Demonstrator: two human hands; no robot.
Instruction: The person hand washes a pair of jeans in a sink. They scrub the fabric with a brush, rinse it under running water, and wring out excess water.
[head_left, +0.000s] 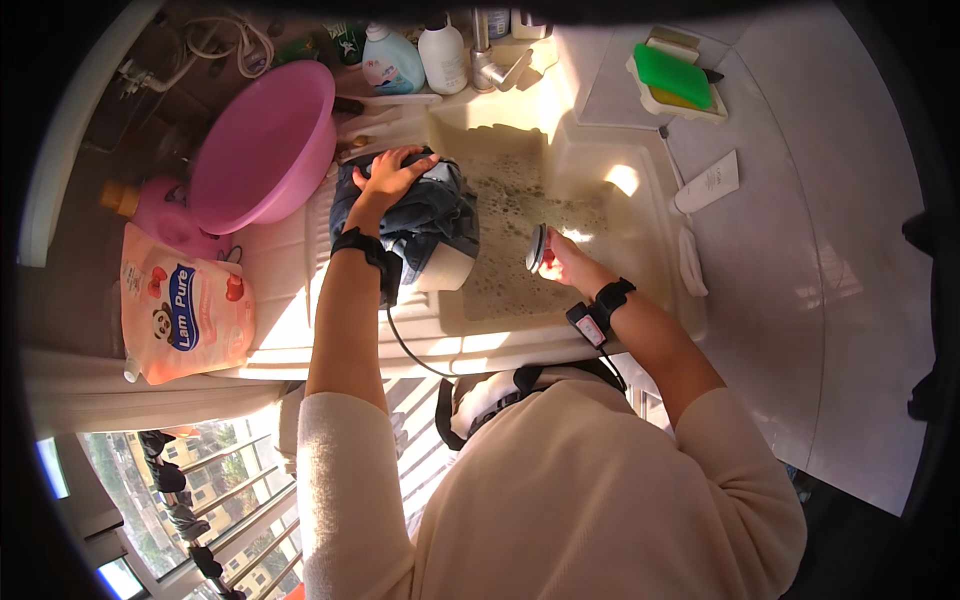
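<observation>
My left hand (392, 177) lies with spread fingers on top of a bundle of wet dark blue cloth (427, 206), which rests on the ribbed washboard part of the laundry sink (450, 345). Part of the bundle hangs over the basin's left edge. My right hand (559, 259) holds a round metal drain plug (536, 248) by its edge, above the basin's right half. Murky, foamy water (510, 217) stands in the basin. My right fingers are partly hidden behind the plug and in glare.
Left are a pink plastic basin (262, 150), a pink detergent bottle (161, 214) and a Lam Pure refill pouch (187, 311). Pump bottles (442, 58) stand beside the faucet (491, 67). A white tube (705, 182) and a soap dish (705, 109) with a green item lie right.
</observation>
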